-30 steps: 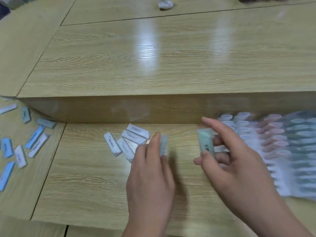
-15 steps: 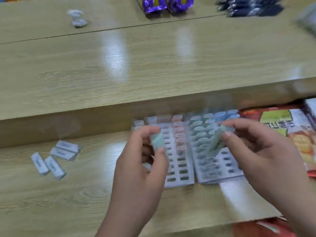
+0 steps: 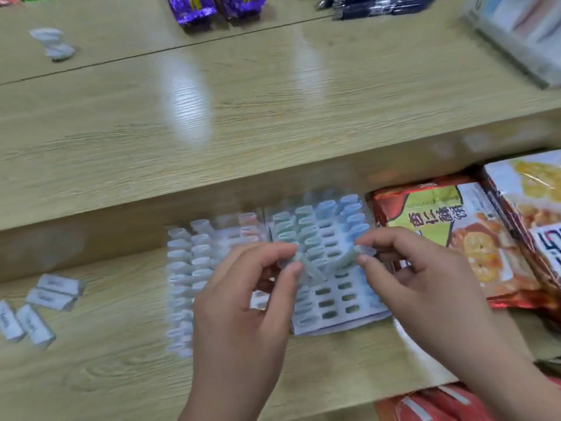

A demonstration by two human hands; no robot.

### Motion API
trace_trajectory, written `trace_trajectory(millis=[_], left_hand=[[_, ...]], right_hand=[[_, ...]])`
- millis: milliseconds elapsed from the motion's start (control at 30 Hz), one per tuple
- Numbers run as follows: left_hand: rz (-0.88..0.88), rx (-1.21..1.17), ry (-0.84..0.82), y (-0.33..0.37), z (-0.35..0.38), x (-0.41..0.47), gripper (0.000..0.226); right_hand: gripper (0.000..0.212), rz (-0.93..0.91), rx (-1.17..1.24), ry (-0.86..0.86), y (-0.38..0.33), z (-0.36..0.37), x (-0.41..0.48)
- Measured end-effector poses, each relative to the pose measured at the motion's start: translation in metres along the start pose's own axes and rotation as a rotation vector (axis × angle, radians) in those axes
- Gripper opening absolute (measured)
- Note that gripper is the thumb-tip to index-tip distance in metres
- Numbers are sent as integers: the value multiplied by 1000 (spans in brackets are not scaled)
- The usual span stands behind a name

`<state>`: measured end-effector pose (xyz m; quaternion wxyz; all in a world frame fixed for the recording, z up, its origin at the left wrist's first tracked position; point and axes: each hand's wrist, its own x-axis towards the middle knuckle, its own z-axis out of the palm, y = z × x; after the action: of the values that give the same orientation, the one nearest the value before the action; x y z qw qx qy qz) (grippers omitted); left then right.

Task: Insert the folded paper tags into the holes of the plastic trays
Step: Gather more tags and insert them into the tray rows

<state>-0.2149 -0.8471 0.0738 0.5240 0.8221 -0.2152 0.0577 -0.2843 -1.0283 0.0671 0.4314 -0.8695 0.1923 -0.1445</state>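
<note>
Two white plastic trays lie side by side on the lower wooden desk: the left tray (image 3: 185,268) and the right tray (image 3: 337,311), each with rows of slots, many filled with folded tags. My left hand (image 3: 243,305) pinches a pale green folded tag (image 3: 309,270) over the trays. My right hand (image 3: 416,278) pinches another pale green tag (image 3: 346,259), its lower end pointing down at the right tray. Several loose white folded tags (image 3: 45,299) lie on the desk at the left.
Snack packets (image 3: 449,226) lie right of the trays, touching the right tray's edge. A raised wooden shelf (image 3: 243,117) runs behind, bearing purple packets (image 3: 212,7), dark pens (image 3: 379,7), a crumpled paper (image 3: 54,45) and a clear box (image 3: 522,34).
The view swung right from the loose tags to the trays. Both hands, each holding a green tag, moved over the trays and drew close together.
</note>
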Motion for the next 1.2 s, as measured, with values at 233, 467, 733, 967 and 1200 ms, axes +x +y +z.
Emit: trace_trajectory(millis=[233, 467, 733, 967, 1200], left_hand=[[39, 143, -42, -13, 20, -10, 13], [111, 156, -21, -31, 33, -23, 16], [190, 101, 28, -39, 39, -29, 8], [338, 380, -107, -38, 34, -24, 14], [327, 403, -223, -37, 6, -27, 23]], right_hand=[[16, -139, -204, -102, 0, 14, 0], [17, -301, -416, -115, 3, 14, 3], [9, -355, -443, -51, 10, 19, -1], [26, -348, -428, -110, 13, 17, 1], [29, -301, -230, 19, -3, 29, -4]])
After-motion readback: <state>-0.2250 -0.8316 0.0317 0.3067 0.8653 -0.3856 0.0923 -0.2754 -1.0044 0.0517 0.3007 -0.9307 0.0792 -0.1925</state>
